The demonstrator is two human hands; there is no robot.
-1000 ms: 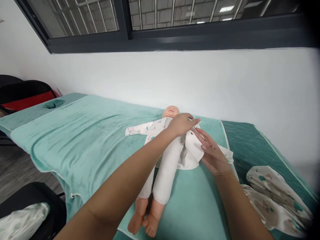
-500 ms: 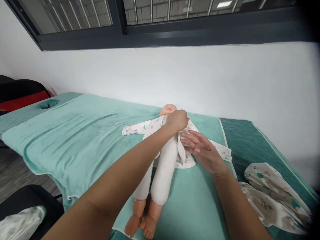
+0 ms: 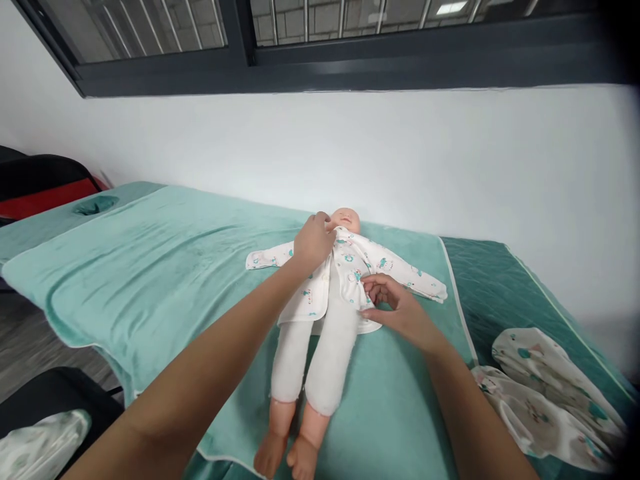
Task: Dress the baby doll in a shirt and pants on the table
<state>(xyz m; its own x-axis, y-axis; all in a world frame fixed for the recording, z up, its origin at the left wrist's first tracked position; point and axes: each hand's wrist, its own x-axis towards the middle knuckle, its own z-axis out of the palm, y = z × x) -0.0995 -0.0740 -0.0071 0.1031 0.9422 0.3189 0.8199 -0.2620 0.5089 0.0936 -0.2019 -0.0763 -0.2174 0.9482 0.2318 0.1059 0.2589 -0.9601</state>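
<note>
A baby doll (image 3: 345, 217) lies on its back in a white long-sleeved baby jacket (image 3: 410, 273) with a small teal print. White cloth covers its legs, and its feet are bare. At the doll's neck, my left hand (image 3: 314, 243) is closed on the jacket's collar edge; the fingertips are partly hidden. Lower on the right, my right hand (image 3: 395, 303) has its fingers curled at the jacket's side near the hem, thumb below. The jacket's front panels lie over the chest, parted below over the white layer.
A teal sheet (image 3: 165, 267) covers the bed against the white wall. Printed white clothing (image 3: 545, 400) lies at the right. A black chair (image 3: 95, 400) with folded printed cloth stands at lower left. A dark window frame (image 3: 400, 63) runs above.
My left hand moved left from the jacket's right side to the collar. The right panel now lies over the chest. My right hand's fingers have curled in at the jacket.
</note>
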